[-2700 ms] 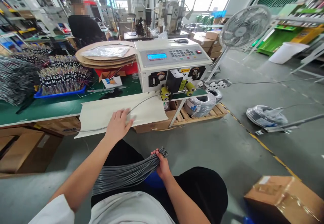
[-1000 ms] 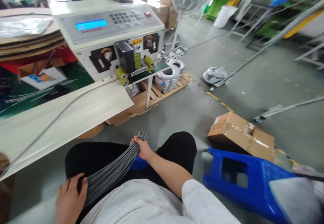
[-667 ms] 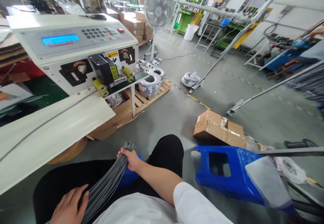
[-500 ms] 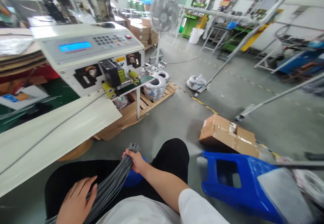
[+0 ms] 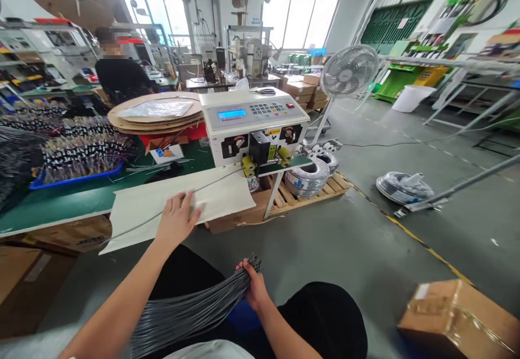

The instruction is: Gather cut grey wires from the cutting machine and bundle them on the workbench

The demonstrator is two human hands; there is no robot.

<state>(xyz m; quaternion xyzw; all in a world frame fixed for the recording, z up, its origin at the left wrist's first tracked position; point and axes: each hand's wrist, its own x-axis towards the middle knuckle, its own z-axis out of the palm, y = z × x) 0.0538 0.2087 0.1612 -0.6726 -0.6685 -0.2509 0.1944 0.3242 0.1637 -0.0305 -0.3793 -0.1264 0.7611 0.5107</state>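
My right hand (image 5: 254, 287) is closed round one end of a bundle of grey cut wires (image 5: 190, 309) that lies across my lap. My left hand (image 5: 176, 219) reaches forward onto the cream chute (image 5: 134, 213). Its fingers rest on a single grey wire (image 5: 211, 182) there; whether they pinch it I cannot tell. That wire runs from the yellow rollers of the white wire cutting machine (image 5: 254, 123), which has a blue display.
A green bench (image 5: 60, 202) holds a blue tray of wire harnesses (image 5: 77, 156) and round cardboard discs (image 5: 156, 111). Another person (image 5: 117, 72) stands behind it. Wire coils on a pallet (image 5: 311, 180), a fan (image 5: 348, 72) and a cardboard box (image 5: 461, 315) stand on the floor.
My left hand left the wire bundle on my lap and reached up onto the chute. My head swung back left towards the bench, so the blue stool is out of view.
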